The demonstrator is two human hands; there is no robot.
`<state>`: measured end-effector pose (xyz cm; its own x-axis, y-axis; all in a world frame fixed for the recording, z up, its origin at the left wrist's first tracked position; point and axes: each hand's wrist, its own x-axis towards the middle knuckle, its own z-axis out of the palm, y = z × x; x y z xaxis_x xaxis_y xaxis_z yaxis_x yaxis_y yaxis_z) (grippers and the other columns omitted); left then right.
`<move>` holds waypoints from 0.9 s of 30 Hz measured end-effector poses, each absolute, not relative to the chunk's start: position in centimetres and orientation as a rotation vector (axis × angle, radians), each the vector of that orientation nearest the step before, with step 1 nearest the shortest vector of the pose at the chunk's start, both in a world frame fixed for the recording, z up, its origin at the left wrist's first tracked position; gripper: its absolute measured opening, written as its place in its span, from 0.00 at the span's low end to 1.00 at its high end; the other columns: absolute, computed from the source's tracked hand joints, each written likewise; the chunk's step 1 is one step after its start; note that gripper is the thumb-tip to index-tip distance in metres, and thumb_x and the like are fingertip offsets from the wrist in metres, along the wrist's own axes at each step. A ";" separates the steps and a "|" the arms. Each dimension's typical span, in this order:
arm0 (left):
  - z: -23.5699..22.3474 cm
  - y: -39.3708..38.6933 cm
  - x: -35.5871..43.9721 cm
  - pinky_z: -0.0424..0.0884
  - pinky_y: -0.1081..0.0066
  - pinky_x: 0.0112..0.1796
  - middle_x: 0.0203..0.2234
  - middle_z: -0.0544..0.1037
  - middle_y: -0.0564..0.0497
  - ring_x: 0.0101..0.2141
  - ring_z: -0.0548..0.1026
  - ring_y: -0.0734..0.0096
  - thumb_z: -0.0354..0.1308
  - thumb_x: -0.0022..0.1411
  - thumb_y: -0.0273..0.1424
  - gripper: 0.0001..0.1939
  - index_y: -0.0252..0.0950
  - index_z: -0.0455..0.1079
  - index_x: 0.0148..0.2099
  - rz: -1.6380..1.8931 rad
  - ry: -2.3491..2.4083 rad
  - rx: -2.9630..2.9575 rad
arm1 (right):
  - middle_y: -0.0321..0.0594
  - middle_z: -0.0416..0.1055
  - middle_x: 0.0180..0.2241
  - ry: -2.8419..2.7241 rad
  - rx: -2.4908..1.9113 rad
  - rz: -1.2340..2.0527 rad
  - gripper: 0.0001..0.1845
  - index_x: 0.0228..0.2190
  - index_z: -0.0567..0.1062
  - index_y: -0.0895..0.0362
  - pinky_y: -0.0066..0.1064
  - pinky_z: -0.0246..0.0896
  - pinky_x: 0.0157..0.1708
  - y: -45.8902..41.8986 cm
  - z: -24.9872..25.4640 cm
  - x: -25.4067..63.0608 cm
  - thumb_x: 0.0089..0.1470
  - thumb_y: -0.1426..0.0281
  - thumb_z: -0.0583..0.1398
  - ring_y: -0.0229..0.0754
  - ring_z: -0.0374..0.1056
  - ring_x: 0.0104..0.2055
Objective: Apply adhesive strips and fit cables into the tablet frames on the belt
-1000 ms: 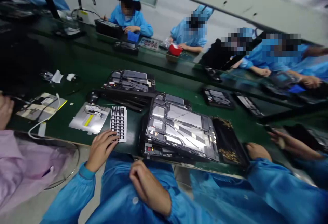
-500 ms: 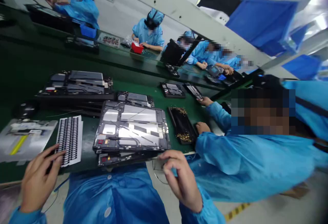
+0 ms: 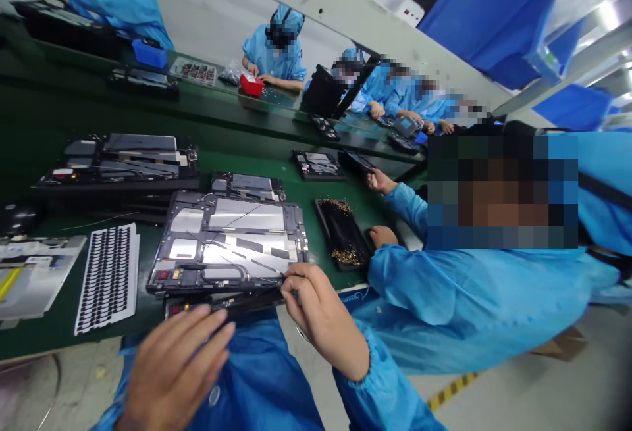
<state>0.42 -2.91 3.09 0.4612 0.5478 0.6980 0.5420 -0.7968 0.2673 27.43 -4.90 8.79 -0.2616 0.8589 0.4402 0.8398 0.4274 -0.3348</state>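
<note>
An opened tablet housing (image 3: 247, 217) with silver panels, black strips and thin cables lies in front of me, overlapping a second unit (image 3: 232, 303) beneath it. At its lower right edge, my right hand (image 3: 328, 319) has thumb and fingers pinched together; whatever is between the fingertips is too small to make out. My left hand (image 3: 178, 365), slightly blurred, hovers before the lower left corner of the stack, fingers stretched out and holding nothing. Left of the stack lies a white sheet (image 3: 108, 279) covered with rows of black stickers.
A silver panel with a yellow strip (image 3: 39, 279) lies far left. More opened tablets (image 3: 123, 154) are stacked behind. A black tray (image 3: 343, 233) with small gold-coloured pieces sits to the right, beside a co-worker in blue (image 3: 469, 306). Other people work across the bench.
My left hand has left the sticker sheet and swung right to the front of the tablet stack. My right hand has moved left to the housing's edge, its fingers closing. The view has shifted slightly.
</note>
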 end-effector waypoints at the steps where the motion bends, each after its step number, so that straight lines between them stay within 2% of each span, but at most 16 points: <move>1: 4.1 -2.8 2.6 0.66 0.62 0.59 0.46 0.82 0.47 0.53 0.75 0.64 0.58 0.67 0.22 0.13 0.36 0.75 0.52 1.338 0.880 2.701 | 0.49 0.70 0.43 -2.122 -1.434 0.029 0.07 0.43 0.68 0.58 0.39 0.71 0.46 -4.8 8.8 27.4 0.65 0.79 0.56 0.47 0.70 0.46; 4: 5.4 -1.6 6.6 0.67 0.61 0.58 0.48 0.81 0.42 0.55 0.75 0.61 0.58 0.67 0.21 0.12 0.29 0.74 0.52 1.361 0.721 2.715 | 0.49 0.71 0.43 -2.142 -1.446 -0.017 0.06 0.43 0.69 0.58 0.39 0.71 0.45 -4.7 8.8 27.2 0.66 0.78 0.55 0.47 0.70 0.46; 6: 5.3 -0.7 7.3 0.69 0.61 0.57 0.48 0.81 0.41 0.54 0.75 0.60 0.56 0.68 0.21 0.12 0.28 0.74 0.53 1.344 0.723 2.716 | 0.49 0.71 0.43 -2.153 -1.454 -0.049 0.06 0.43 0.69 0.58 0.39 0.70 0.44 -4.6 8.8 27.0 0.66 0.78 0.55 0.47 0.70 0.45; 15: 5.1 0.2 7.7 0.71 0.64 0.49 0.44 0.83 0.45 0.47 0.78 0.63 0.55 0.71 0.25 0.10 0.32 0.76 0.50 1.378 0.804 2.755 | 0.50 0.72 0.43 -2.210 -1.483 -0.064 0.07 0.43 0.71 0.59 0.40 0.69 0.44 -4.3 8.8 26.9 0.68 0.76 0.52 0.47 0.69 0.45; 27: 4.4 0.6 7.9 0.67 0.62 0.47 0.44 0.82 0.45 0.46 0.76 0.61 0.55 0.71 0.25 0.11 0.35 0.76 0.51 1.363 0.797 2.765 | 0.50 0.72 0.43 -2.203 -1.511 -0.076 0.08 0.43 0.71 0.60 0.41 0.70 0.43 -4.4 8.9 26.6 0.68 0.76 0.52 0.47 0.69 0.44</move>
<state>7.90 0.56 4.43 0.5084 0.4163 0.7538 0.4527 -0.8738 0.1773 26.61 -4.35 8.94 -0.2873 0.8689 0.4030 0.8947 0.3937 -0.2111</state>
